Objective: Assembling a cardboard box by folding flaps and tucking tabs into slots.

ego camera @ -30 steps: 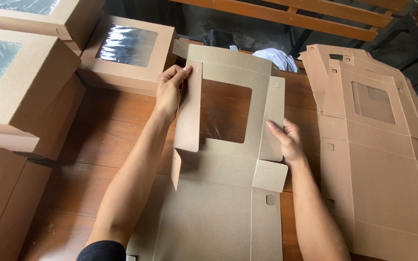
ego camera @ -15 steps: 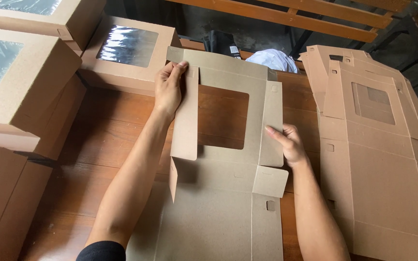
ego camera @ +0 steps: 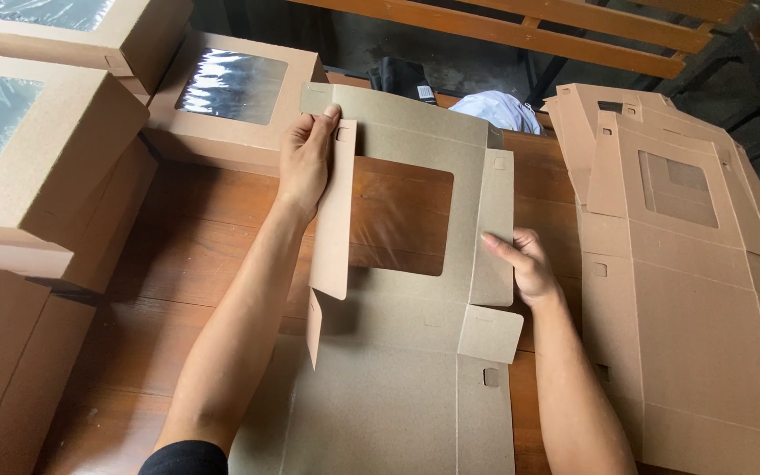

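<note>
Left grip (ego camera: 307, 163) pinches the long side flap (ego camera: 334, 211) of the flat box blank (ego camera: 398, 387), thumb at the flap's top notch and fingers wrapped behind it, so the flap stands raised and folded inward over the window cutout (ego camera: 400, 215). Right grip (ego camera: 521, 264) presses the opposite side flap (ego camera: 494, 229) from outside, fingers loosely together with the index finger laid flat on the card; that flap is lifted a little off the table (ego camera: 213, 211). Between my two grips lies the blank, its window panel farthest from me and the plain panel running back toward my body, with a small tab (ego camera: 490, 334) sticking up just below my right wrist. Just outside my right grip sits a stack of flat blanks (ego camera: 705, 290), touching or nearly touching the one I hold. Beyond and outside my left grip stand made-up boxes (ego camera: 46, 149) with clear film windows, stacked close together. Past the blank's far edge lies a white cloth (ego camera: 503, 110).
</note>
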